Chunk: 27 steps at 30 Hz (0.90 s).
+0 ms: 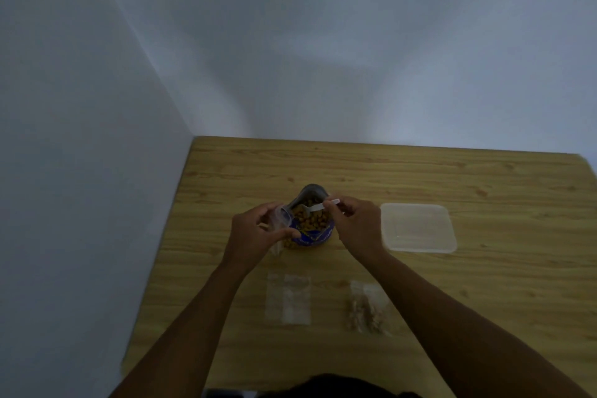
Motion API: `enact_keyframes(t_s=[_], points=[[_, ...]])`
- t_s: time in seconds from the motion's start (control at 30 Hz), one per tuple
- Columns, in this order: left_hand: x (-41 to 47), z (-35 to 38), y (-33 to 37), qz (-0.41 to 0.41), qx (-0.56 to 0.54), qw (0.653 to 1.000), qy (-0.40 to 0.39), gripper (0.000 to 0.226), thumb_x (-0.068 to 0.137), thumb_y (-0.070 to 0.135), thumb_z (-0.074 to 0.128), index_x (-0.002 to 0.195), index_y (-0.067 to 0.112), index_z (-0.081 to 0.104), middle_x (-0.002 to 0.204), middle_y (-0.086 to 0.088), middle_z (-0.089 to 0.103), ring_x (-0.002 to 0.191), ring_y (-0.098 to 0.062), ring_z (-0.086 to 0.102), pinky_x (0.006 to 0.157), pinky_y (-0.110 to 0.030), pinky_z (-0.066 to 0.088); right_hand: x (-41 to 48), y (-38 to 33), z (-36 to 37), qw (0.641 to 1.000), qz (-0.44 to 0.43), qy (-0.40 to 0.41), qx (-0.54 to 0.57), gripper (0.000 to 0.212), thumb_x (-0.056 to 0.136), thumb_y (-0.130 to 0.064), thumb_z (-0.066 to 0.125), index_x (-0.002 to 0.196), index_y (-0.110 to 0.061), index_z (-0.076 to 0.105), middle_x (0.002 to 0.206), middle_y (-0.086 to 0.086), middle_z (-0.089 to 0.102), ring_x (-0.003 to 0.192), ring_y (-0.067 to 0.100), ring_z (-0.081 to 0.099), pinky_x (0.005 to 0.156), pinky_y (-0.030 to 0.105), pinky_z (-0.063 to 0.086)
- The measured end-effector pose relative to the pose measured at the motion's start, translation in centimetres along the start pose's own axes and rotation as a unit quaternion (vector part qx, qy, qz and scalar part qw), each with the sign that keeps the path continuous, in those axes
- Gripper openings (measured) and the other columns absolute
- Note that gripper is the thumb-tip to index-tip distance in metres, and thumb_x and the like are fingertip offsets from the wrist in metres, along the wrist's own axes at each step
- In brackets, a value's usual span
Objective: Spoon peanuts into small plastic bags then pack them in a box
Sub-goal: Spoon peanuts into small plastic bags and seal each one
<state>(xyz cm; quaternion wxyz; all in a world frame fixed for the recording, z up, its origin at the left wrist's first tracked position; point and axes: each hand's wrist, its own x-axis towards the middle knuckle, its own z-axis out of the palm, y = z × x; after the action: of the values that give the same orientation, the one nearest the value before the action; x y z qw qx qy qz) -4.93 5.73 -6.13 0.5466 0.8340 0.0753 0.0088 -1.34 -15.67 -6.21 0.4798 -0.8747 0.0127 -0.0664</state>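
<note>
The person is sitting at a wooden table (504, 294) that is standing in a corner of pale walls (290, 42), with both bare forearms reaching out over it. An opened blue pouch (315, 238) is standing upright at the middle of the table, its mouth gaping and showing the peanuts (308, 220) inside. The left hand (258, 234) is gripping a small clear plastic bag (283, 217) with curled fingers and thumb, holding its open mouth just beside the left rim of the pouch while the rest of the bag is hanging down behind the hand. The right hand (355, 224) is pinching the handle of a white plastic spoon (318, 206) between thumb and fingertips; the spoon's bowl is dipping into the pouch, over the peanuts, and whether it is carrying any cannot be told. To the right of the pouch, well apart from it, a clear plastic box (418, 227) is lying flat; whether a lid is on it cannot be told. Nearer the person, a small stack of empty clear bags (287, 299) is lying on the left, and a filled bag of peanuts (366, 308) is lying to its right, the two apart from each other.
</note>
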Motion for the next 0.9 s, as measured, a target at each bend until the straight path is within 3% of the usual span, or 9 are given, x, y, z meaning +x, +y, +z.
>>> enact_keyframes(t_s=[0.23,0.33,0.47,0.63,0.77,0.9], points=[[0.1,0.0,0.1,0.000,-0.002,1.000,0.002,0.074,0.054,0.042,0.093,0.119,0.015,0.072,0.105,0.008,0.074,0.093,0.005,0.068,0.072,-0.019,0.059,0.2,0.0,0.0,0.999,0.027,0.005,0.041,0.010,0.092,-0.022,0.073,0.096,-0.019,0.081,0.070,-0.011,0.072,0.052,-0.005,0.062,0.051,0.018,0.047],[0.1,0.0,0.0,-0.001,-0.001,1.000,-0.001,0.073,0.054,0.045,0.092,0.119,0.016,0.072,0.103,0.009,0.074,0.092,0.003,0.070,0.073,-0.023,0.061,0.0,-0.1,0.2,0.996,0.070,-0.007,0.058,0.009,0.091,-0.022,0.073,0.095,-0.020,0.082,0.066,-0.011,0.070,0.046,-0.006,0.057,0.050,0.019,0.044],[0.1,-0.1,-0.1,-0.008,0.008,1.000,-0.005,0.074,0.055,0.052,0.090,0.117,0.017,0.072,0.103,0.009,0.075,0.092,0.000,0.070,0.074,-0.028,0.062,0.3,-0.6,0.2,0.989,0.122,-0.004,0.088,0.010,0.092,-0.022,0.073,0.090,-0.016,0.081,0.064,-0.003,0.071,0.041,-0.002,0.054,0.047,0.022,0.043],[-0.2,-0.1,0.9,-0.006,0.005,1.000,0.013,0.062,0.062,0.047,0.088,0.115,0.019,0.070,0.097,0.012,0.073,0.086,0.003,0.069,0.066,-0.014,0.055,0.8,-0.5,-1.2,0.963,0.221,0.011,0.155,0.013,0.090,-0.022,0.074,0.089,-0.010,0.080,0.071,0.010,0.075,0.039,0.006,0.050,0.046,0.026,0.044],[-0.1,-0.2,1.2,-0.007,0.013,1.000,0.010,0.063,0.065,0.053,0.084,0.116,0.019,0.069,0.098,0.007,0.074,0.085,-0.001,0.070,0.065,-0.016,0.056,1.0,-0.6,-2.1,0.945,0.258,0.018,0.203,0.013,0.091,-0.017,0.073,0.081,-0.011,0.078,0.077,0.021,0.074,0.041,0.015,0.046,0.045,0.029,0.041],[-0.1,-0.1,1.7,-0.001,0.022,1.000,0.012,0.065,0.064,0.056,0.082,0.116,0.020,0.069,0.098,0.007,0.073,0.085,-0.004,0.070,0.064,-0.020,0.057,1.2,-0.7,-3.7,0.930,0.284,0.034,0.232,0.010,0.092,-0.013,0.072,0.083,-0.010,0.076,0.081,0.020,0.075,0.044,0.016,0.044,0.046,0.030,0.041]])
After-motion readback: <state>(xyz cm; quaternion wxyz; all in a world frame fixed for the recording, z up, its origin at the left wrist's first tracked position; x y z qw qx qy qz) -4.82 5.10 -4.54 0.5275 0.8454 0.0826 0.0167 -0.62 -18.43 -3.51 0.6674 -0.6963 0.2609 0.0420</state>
